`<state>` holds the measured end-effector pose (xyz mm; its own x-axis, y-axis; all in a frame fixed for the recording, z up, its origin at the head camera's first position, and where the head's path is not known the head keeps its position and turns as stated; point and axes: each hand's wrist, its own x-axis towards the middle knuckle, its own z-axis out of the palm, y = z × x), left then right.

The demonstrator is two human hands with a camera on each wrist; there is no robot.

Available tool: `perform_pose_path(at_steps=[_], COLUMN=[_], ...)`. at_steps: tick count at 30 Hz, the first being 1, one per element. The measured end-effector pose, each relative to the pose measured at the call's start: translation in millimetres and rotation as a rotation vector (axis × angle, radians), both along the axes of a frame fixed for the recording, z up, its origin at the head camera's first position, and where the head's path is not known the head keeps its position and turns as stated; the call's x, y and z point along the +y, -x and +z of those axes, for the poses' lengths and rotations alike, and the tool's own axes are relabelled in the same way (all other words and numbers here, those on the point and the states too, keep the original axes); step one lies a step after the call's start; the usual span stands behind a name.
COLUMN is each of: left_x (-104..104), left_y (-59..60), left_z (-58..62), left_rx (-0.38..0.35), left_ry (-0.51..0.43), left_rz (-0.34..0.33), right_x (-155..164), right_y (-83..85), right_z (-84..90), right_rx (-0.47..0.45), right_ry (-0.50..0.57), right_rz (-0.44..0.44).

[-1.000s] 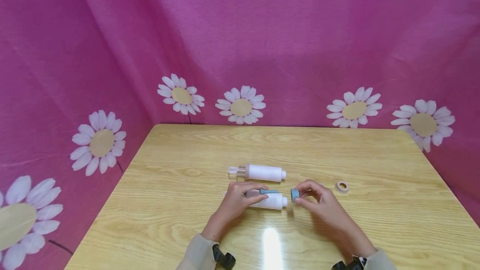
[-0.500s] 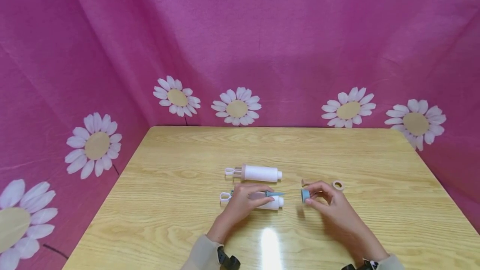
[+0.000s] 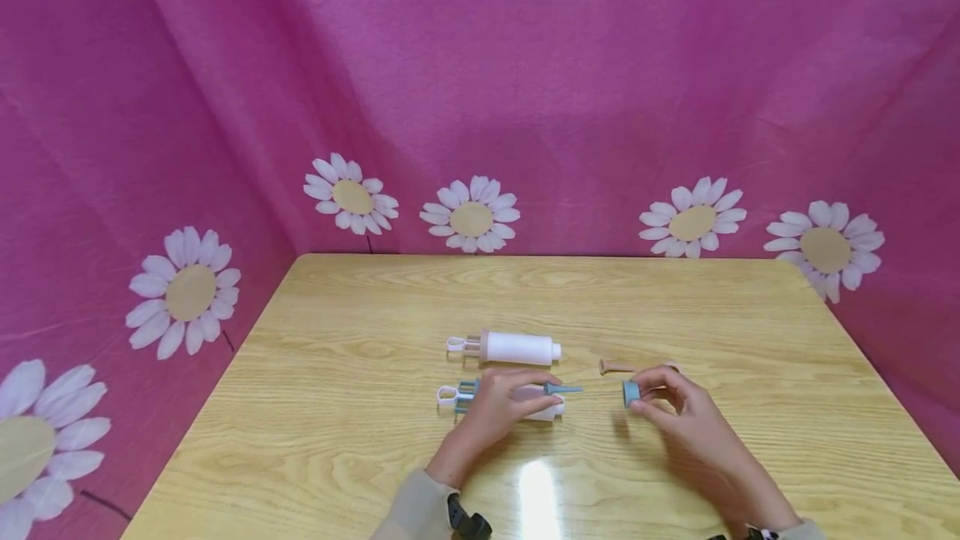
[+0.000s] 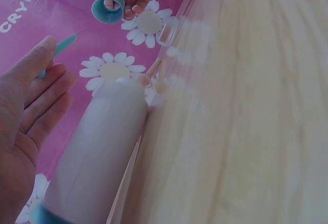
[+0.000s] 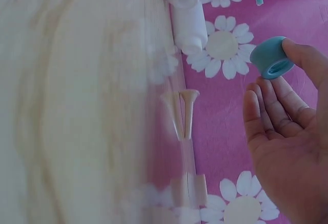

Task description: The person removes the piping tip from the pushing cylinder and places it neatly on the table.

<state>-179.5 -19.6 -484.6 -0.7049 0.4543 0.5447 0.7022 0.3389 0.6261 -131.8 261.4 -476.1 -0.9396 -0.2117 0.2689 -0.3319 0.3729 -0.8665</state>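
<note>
My left hand (image 3: 498, 405) pinches a small teal tapered nozzle (image 3: 568, 389) by its wide end, its thin tip toward the right. Beneath that hand lies a white pastry syringe (image 3: 553, 413) with teal fittings and a white loop handle (image 3: 447, 396), partly covered by the fingers. To the right, my right hand (image 3: 688, 411) grips a teal ring cap (image 3: 630, 393) between thumb and fingertips, raised over the table. In the right wrist view the opening of the cap (image 5: 271, 57) shows. A gap separates nozzle and cap.
Behind the left hand lies a second white syringe (image 3: 519, 348) with beige fittings. A beige nozzle (image 3: 617, 367) rests beyond the right hand. Next to it, a beige ring (image 5: 200, 189) is mostly hidden in the head view. A pink flowered cloth (image 3: 570, 90) hangs behind the wooden table (image 3: 360, 298).
Both hands have moved rightward with the nozzle and the cap, the right hand farther, widening the gap between them. The near syringe's handle has come into sight.
</note>
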Motion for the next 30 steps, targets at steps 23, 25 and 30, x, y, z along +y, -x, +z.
perform_pose_path(at_steps=[23, 25, 30], left_x=[37.8, 40.7, 49.9], left_y=[-2.9, -4.3, -6.9], left_z=[-1.2, -0.1, 2.8], left_rx=[0.034, 0.03, 0.007], left_ry=[-0.054, -0.052, -0.048], left_rz=[-0.096, -0.096, -0.116], right_x=[38.5, 41.8, 50.8], right_y=[-13.0, -13.9, -15.9], right_z=[-3.3, -4.4, -6.8], right_rx=[-0.085, -0.071, -0.042], right_ry=[-0.099, -0.106, -0.129], right_rz=[-0.134, -0.138, -0.148])
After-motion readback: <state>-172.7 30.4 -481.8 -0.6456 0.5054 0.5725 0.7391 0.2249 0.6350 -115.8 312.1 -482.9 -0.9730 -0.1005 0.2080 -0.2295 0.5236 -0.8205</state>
